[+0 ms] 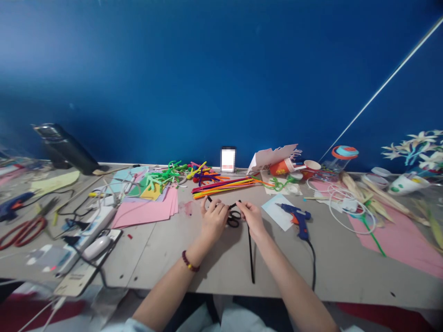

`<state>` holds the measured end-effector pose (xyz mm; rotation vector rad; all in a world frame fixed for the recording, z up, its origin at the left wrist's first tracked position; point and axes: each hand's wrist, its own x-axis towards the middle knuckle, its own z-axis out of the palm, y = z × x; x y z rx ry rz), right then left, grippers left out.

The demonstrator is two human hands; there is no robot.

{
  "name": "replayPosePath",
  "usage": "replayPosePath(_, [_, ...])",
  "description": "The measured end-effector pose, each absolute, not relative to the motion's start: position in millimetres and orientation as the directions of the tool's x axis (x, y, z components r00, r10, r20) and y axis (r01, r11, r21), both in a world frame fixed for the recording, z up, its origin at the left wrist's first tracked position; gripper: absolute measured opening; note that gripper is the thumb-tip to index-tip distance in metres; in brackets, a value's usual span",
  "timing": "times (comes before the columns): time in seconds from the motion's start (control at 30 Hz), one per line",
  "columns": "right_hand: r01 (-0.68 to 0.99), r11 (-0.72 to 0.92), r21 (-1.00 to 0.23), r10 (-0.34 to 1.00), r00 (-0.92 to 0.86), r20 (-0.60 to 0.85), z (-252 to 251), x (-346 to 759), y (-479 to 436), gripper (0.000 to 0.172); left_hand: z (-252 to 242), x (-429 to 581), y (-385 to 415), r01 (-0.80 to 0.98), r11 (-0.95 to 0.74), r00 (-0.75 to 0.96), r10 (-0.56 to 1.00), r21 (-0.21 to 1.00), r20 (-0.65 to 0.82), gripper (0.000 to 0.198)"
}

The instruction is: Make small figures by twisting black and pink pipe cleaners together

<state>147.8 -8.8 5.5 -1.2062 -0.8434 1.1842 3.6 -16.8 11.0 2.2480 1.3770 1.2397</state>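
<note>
Near the middle of the table, my left hand (213,220) is closed on a black pipe cleaner (209,199), whose end sticks out past the fingers. My right hand (252,217) pinches black pipe cleaner too, close beside the left fingertips; whether both hands hold one piece I cannot tell. A long straight black pipe cleaner (251,258) runs from under the right hand toward the front edge. Between the hands lie black scissors handles (234,219), the blades hidden. Just beyond the fingers rests a bundle of coloured pipe cleaners (224,185).
On the right, a blue glue gun (300,220) lies by a pale blue paper (278,213), its cord trailing forward. Pink sheets (145,211), a power strip (86,235) and red-handled scissors (26,233) are at left. A phone-like bright screen (228,159) stands at the back.
</note>
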Motion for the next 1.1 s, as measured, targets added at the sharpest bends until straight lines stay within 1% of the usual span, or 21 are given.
replayPosePath(0.1, [-0.236,-0.057,-0.970,0.978,0.180,-0.101,8,148,-9,0.039,14,3,-17,0.610,-0.535,0.183,0.813,0.584,0.553,0.017])
replayPosePath(0.17, [-0.232,-0.053,-0.971,0.982,0.164,-0.092,9,148,-9,0.037,16,4,-17,0.581,-0.534,0.197,0.825,0.615,0.531,0.016])
replayPosePath(0.27, [-0.206,-0.032,-0.978,0.984,0.167,-0.068,10,148,-9,0.035,18,4,-15,0.492,-0.480,0.209,0.875,0.727,0.436,0.015])
replayPosePath(0.33, [-0.201,-0.019,-0.979,0.984,0.170,-0.054,9,149,-8,0.035,19,4,-12,0.356,-0.387,0.206,0.920,0.851,0.333,0.017])
replayPosePath(0.4, [-0.220,-0.016,-0.975,0.988,0.148,-0.050,8,150,-7,0.035,18,3,-8,0.147,-0.226,0.233,0.954,0.963,0.189,0.021])
replayPosePath(0.47, [-0.255,-0.026,-0.966,0.992,0.116,-0.058,7,151,-6,0.036,17,3,-5,-0.069,-0.024,0.311,0.950,0.997,0.044,0.022])
replayPosePath(0.53, [-0.283,-0.041,-0.958,0.993,0.095,-0.070,5,150,-6,0.038,15,3,-2,-0.228,0.153,0.414,0.909,0.961,-0.047,0.025])
replayPosePath(0.6, [-0.296,-0.050,-0.954,0.993,0.090,-0.080,5,149,-6,0.038,11,2,0,-0.326,0.303,0.526,0.845,0.896,-0.095,0.029])
replayPosePath(0.63, [-0.302,-0.052,-0.952,0.992,0.091,-0.083,4,149,-6,0.037,9,2,0,-0.350,0.379,0.584,0.803,0.857,-0.116,0.031])
replayPosePath(0.7, [-0.314,-0.053,-0.948,0.992,0.096,-0.088,5,148,-7,0.036,5,2,-1,-0.394,0.523,0.660,0.733,0.756,-0.162,0.029])
replayPosePath(0.77, [-0.316,-0.054,-0.947,0.990,0.105,-0.091,5,148,-7,0.036,2,3,-5,-0.419,0.587,0.695,0.698,0.693,-0.171,0.024])
replayPosePath(0.8, [-0.311,-0.050,-0.949,0.990,0.111,-0.088,5,149,-8,0.036,1,4,-6,-0.419,0.590,0.696,0.697,0.690,-0.173,0.023])
replayPosePath(0.87, [-0.286,-0.029,-0.958,0.989,0.128,-0.068,6,150,-8,0.036,1,6,-9,-0.402,0.560,0.668,0.720,0.724,-0.186,0.023])
replayPosePath(0.97, [-0.233,0.030,-0.972,0.981,0.193,-0.016,6,151,-6,0.035,2,10,-8,-0.364,0.457,0.557,0.805,0.811,-0.204,0.034])
replayPosePath(1.03, [-0.213,0.047,-0.976,0.972,0.235,-0.005,6,150,-5,0.035,2,11,-5,-0.313,0.305,0.397,0.902,0.899,-0.168,0.038])
replayPosePath(1.1, [-0.210,0.045,-0.977,0.967,0.253,-0.010,6,150,-5,0.035,4,9,-4,-0.207,0.087,0.196,0.979,0.975,-0.046,0.036])
